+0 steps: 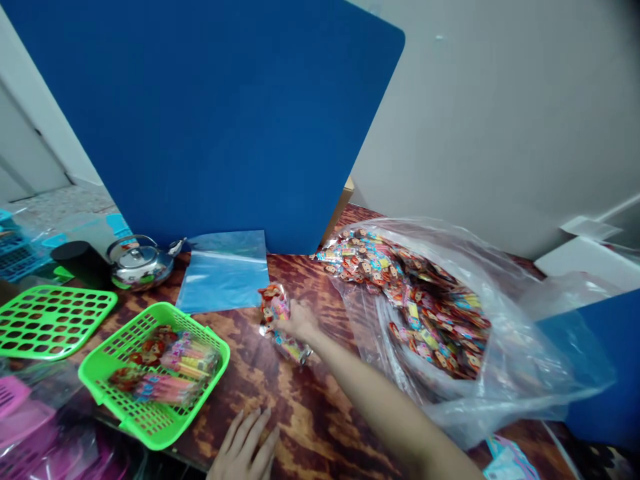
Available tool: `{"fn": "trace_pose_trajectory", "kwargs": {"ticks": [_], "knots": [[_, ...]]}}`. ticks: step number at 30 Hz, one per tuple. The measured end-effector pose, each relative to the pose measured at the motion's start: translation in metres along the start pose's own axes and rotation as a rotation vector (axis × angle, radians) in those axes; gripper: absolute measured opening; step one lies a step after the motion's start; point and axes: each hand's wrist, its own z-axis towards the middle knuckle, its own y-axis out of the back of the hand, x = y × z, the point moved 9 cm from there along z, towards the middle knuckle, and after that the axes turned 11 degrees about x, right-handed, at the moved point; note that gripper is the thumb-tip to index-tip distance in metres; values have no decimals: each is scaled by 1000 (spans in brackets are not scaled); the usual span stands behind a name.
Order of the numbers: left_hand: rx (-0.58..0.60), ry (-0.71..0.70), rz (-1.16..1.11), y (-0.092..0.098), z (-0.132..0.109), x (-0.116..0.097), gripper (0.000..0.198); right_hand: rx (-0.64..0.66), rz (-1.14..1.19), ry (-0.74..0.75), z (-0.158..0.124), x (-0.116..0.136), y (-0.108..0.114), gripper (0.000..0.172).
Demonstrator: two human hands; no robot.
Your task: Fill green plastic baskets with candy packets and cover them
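Observation:
My right hand (pixel 300 323) is closed on a few small clear packets (pixel 273 307) printed with red-haired cartoon figures, just above or on the brown marbled table (pixel 310 413). Its fingertips are partly hidden, and how many packets it grips I cannot tell. Lower down, my left hand (pixel 245 450) rests on the table's near edge, fingers stretched and holding nothing. Left of both hands is a bright green plastic basket (pixel 155 437), with several similar bundled packets (pixel 170 387) inside. A large clear plastic bag (pixel 450 413) lies open on the right, full of loose cartoon packets (pixel 440 320).
Behind stand a tall blue panel (pixel 240 120) and a flat clear plastic sheet (pixel 225 273). A metal kettle (pixel 143 263), a black cylinder (pixel 83 263) and a green perforated lid (pixel 55 320) are at left. Pink baskets (pixel 30 427) sit lower left.

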Motion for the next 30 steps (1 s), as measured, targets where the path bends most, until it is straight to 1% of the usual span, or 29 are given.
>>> {"fn": "trace_pose_trajectory", "kwargs": {"ticks": [2,3,7,8,10,12,13,14,16,18,19,21,25,27,30], "knots": [[28,-13,29,0,0,-1,32,-20,-126,-25,-3,6,-5,51],[39,-20,44,0,1,-1,33,-21,-155,-21,-6,6,-4,53],[46,-26,59,1,2,-2,35,19,-207,42,-15,-1,19,57],[42,-27,52,1,2,-2,35,33,-198,57,-15,-4,24,55],[43,-27,40,0,1,-2,35,58,-179,69,-14,-9,29,44],[44,-28,33,-1,0,-2,36,63,-192,49,-11,-9,23,33],[45,-29,32,-1,-1,-3,36,55,-213,33,-9,-8,17,32],[48,-32,31,-2,-1,-3,37,41,-236,16,-8,-6,11,33],[59,-31,32,-2,-1,-3,38,7,-286,-11,-8,-1,0,41],[74,-22,35,-2,-1,-3,38,-7,-323,-10,-11,4,-6,47],[79,-17,38,-2,-1,-3,39,-1,-333,-1,-13,5,-7,49],[87,-15,47,0,0,-3,39,16,-336,25,-18,4,0,50],[97,-23,50,2,2,-3,38,40,-295,122,-29,0,19,63],[99,-27,42,1,2,-2,38,60,-315,151,-35,-2,15,62],[78,-29,24,-2,-1,-2,38,76,-373,143,-42,-5,-6,56]]}}
